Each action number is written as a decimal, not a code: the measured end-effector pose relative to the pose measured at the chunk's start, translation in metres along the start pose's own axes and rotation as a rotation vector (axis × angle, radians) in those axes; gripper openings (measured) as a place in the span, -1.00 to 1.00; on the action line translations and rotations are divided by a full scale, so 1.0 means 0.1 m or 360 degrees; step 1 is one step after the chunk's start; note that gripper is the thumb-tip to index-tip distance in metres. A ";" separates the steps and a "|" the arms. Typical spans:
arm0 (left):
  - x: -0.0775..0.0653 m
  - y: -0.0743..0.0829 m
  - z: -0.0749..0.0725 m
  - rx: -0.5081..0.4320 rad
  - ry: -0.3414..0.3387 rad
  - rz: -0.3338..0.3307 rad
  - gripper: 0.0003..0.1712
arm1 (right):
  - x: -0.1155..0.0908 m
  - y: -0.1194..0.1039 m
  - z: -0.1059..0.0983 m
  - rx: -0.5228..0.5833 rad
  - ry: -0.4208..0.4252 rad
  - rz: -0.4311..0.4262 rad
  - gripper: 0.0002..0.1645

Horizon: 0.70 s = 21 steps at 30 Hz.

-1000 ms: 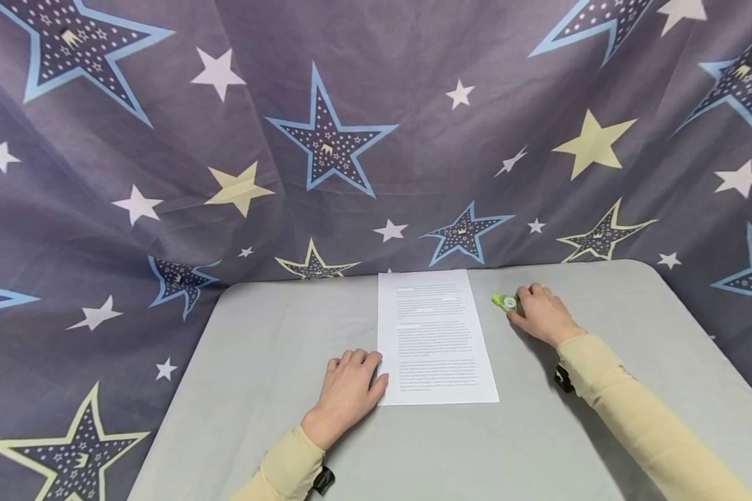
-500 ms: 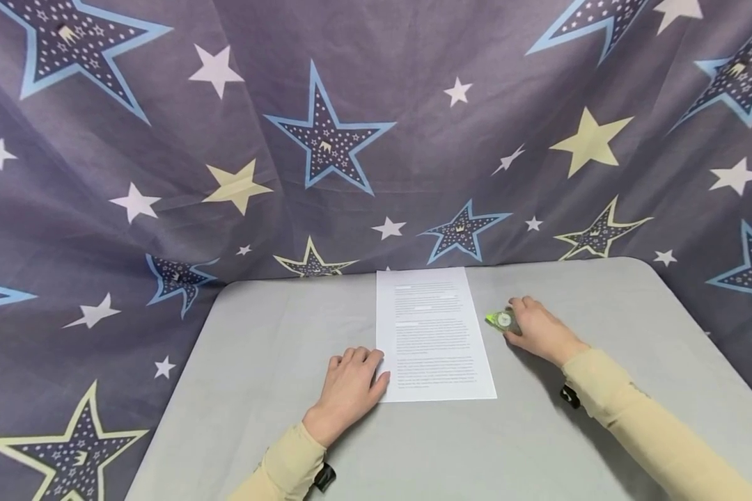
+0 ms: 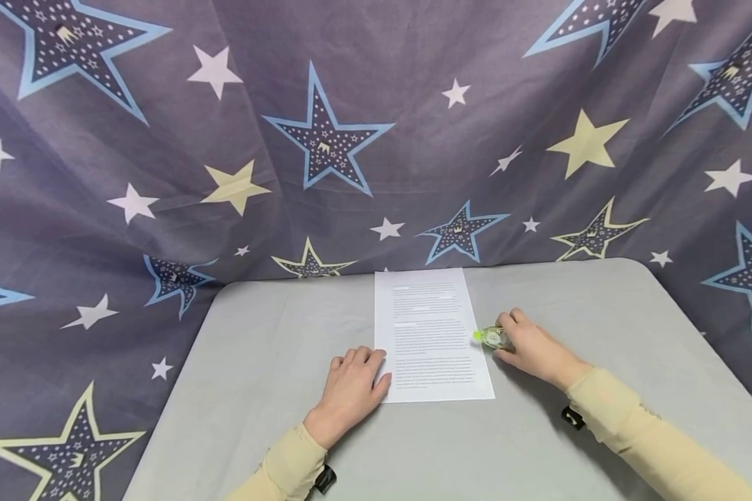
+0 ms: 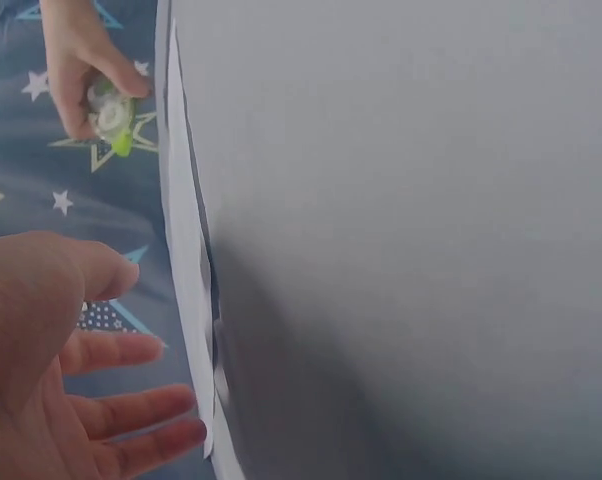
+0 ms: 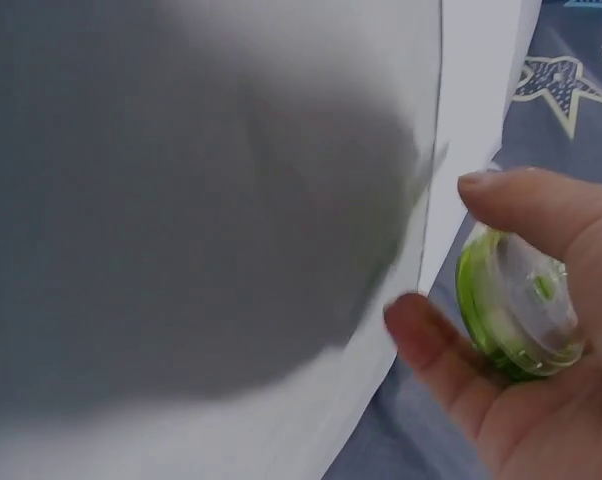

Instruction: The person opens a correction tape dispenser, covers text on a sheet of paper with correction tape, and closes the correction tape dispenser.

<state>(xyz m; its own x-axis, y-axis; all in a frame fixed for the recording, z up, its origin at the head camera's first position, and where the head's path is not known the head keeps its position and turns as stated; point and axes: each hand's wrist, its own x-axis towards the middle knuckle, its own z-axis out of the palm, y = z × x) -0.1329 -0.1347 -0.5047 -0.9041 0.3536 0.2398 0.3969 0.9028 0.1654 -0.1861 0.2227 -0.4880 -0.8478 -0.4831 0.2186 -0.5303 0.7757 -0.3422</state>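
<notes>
A printed sheet of paper [image 3: 432,341] lies on the grey table, with a few short white gaps in its upper lines of text. My left hand [image 3: 349,390] rests at its lower left edge, fingers relaxed and fingertips on the margin. My right hand [image 3: 535,348] holds a green, see-through correction tape [image 3: 494,338] between thumb and fingers; its bright green tip overlaps the paper's right edge in the head view. In the right wrist view the round clear body of the correction tape [image 5: 521,300] shows between thumb and finger. The palm hides part of it.
The grey table [image 3: 276,348] has rounded far corners. Behind it hangs a dark cloth [image 3: 376,90] printed with stars, reaching the table's far and side edges. Black straps sit at both wrists under beige sleeves [image 3: 652,417].
My right hand has come nearer and to the left with the correction tape, from beside the sheet's upper right to its right edge. My left hand has stayed in place.
</notes>
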 end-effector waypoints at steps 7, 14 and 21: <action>0.01 0.06 0.01 -0.0056 0.0006 0.0101 -0.69 | -0.07 -0.18 0.02 0.0126 -0.0009 -0.0191 -0.53; 0.05 0.15 0.02 -0.0153 0.0008 0.0249 -0.76 | -0.11 -0.35 0.06 0.0118 -0.0018 -0.0350 -0.59; 0.09 0.30 0.04 -0.0219 -0.0018 0.0367 -0.78 | -0.15 -0.51 0.13 0.0190 -0.0122 -0.0360 -0.75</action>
<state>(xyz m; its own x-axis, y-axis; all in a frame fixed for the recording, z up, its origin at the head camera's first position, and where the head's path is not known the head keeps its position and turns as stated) -0.1296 -0.1036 -0.5016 -0.7887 0.5497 0.2754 0.6098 0.7566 0.2361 -0.1465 0.1850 -0.4861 -0.7033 -0.6715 0.2332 -0.6990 0.5934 -0.3991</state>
